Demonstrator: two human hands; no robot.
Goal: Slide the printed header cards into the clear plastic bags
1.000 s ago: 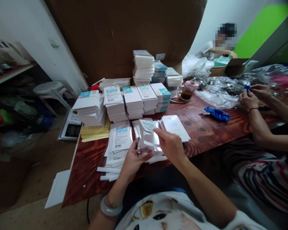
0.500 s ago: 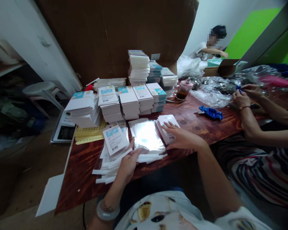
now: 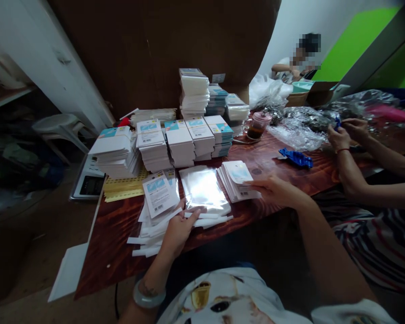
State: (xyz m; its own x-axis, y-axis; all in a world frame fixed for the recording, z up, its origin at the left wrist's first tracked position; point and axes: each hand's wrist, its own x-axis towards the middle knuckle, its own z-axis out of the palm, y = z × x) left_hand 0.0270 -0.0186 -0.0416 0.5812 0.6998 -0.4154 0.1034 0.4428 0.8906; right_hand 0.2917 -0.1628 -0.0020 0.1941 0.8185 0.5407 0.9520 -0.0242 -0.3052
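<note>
A stack of clear plastic bags (image 3: 202,189) with white bottom strips lies in front of me. My left hand (image 3: 180,227) is closed at its near left corner, thumb on a bag's edge and fingers partly hidden. At the right, my right hand (image 3: 273,191) pinches the right edge of the top printed card (image 3: 240,173) on a small fanned stack; the card's edge is slightly lifted. Left of the clear bags, bagged cards (image 3: 160,195) with blue and white print lie in an overlapping pile, their white strips toward me.
Banded card stacks (image 3: 180,146) stand along the back. A lidded cup (image 3: 257,126) of dark drink and a blue plastic part (image 3: 296,158) are to the right. A co-worker's hands (image 3: 339,139) hold another blue piece. A scale (image 3: 87,182) sits beyond the left edge.
My right hand has slid right from lying spread over the card stack to pinching its right edge. The cards are now fanned. My left hand has stayed about where it was.
</note>
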